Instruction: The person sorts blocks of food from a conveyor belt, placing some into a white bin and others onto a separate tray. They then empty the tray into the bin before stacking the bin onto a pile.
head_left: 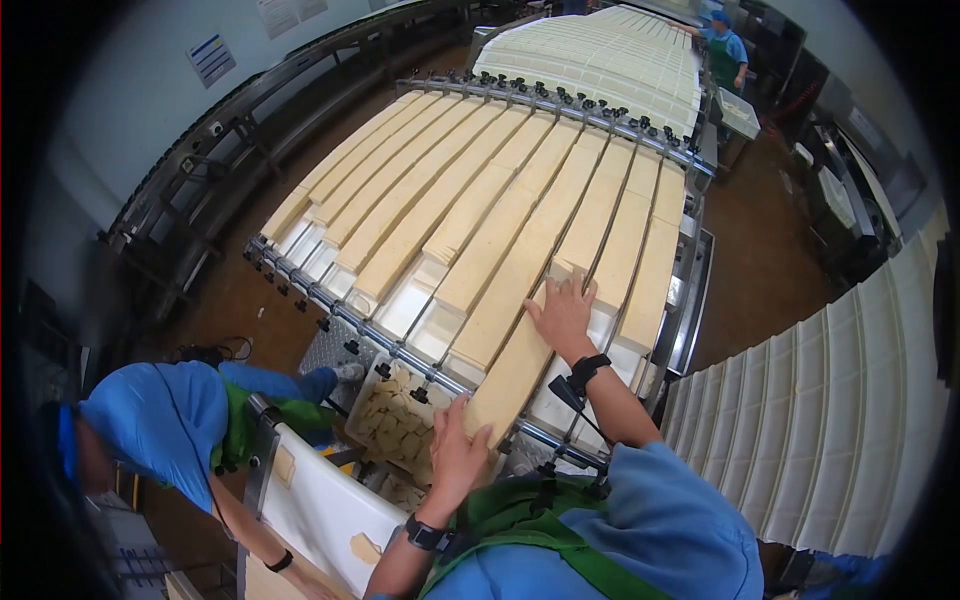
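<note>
A long pale-yellow slab (513,378) with a smooth top lies lengthwise in a lane and reaches past the near edge of the rack. My left hand (458,452) cups its near end, fingers along the left side and thumb toward the end face. My right hand (566,318) lies over the slab's far end with its fingers spread; the fingertips reach the front face of another slab (598,225) further up that lane. Several more long slabs (490,255) lie side by side in neighbouring lanes.
A metal bar (400,352) with black knobs runs along the rack's near edge. Below it stands a bin (357,425) of flat scraps. A co-worker (160,410) bends over a white chute (320,490) at left. Another person (722,50) stands far back. Ribbed white belting (820,410) is at right.
</note>
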Available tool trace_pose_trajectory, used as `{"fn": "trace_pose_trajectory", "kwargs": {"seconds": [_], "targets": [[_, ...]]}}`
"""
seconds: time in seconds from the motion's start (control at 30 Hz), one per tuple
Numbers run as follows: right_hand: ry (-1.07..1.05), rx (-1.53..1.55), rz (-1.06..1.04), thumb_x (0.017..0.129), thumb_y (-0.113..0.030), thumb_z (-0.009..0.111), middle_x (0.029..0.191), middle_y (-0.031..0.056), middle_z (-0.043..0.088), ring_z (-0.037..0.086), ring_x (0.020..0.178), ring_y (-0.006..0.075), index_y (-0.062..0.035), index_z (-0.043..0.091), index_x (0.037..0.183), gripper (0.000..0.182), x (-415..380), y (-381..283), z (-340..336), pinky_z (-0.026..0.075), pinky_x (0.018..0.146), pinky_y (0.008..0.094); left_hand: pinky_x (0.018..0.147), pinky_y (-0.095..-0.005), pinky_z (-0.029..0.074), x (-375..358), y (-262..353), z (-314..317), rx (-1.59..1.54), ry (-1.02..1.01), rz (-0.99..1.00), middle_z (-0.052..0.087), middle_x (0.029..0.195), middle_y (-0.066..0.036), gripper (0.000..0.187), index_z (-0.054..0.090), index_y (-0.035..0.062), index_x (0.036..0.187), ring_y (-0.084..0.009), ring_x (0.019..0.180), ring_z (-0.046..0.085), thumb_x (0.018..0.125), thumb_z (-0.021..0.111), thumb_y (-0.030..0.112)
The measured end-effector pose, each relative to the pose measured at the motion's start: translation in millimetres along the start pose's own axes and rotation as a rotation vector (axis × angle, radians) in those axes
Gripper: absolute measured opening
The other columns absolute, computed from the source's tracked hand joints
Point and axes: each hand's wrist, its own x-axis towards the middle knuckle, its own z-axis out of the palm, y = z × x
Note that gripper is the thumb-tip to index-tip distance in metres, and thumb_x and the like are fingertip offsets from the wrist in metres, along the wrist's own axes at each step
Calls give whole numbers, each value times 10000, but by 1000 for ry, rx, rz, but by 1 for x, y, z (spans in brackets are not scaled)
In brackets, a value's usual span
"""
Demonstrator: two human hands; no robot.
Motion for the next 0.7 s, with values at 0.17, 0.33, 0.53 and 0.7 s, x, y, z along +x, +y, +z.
{"fn": "trace_pose_trajectory", "kwargs": {"seconds": [0.17,0.33,0.53,0.7], "targets": [[-81,25,61,961,-558,618,1414,243,567,327,1479,382,-29,601,1385,678,1,3,-17,171,1183,650,1028,-488,474,11,-1,15,5,39,1,526,1360,-229,629,444,100,1502,-433,1215,585,941,709,206],[170,89,-14,928,-425,697,1490,223,475,316,1482,402,-48,640,1314,542,-36,0,-10,180,1175,658,1038,-489,448,31,0,44,-81,114,90,484,1352,-237,597,399,51,1522,-444,1252,518,983,625,170],[122,505,-192,936,-364,683,1490,238,462,326,1480,426,-63,600,1362,528,-94,-4,-10,147,1179,693,1034,-492,453,30,-12,47,-104,126,198,447,1352,-236,604,387,63,1537,-444,1226,526,965,576,94],[-72,642,-534,950,-358,688,1543,195,435,303,1514,393,-133,559,1442,556,-136,-25,-39,116,1193,722,1151,-460,362,30,-8,31,-198,15,266,465,1337,-240,700,410,27,1509,-419,1300,459,815,445,-63]]}}
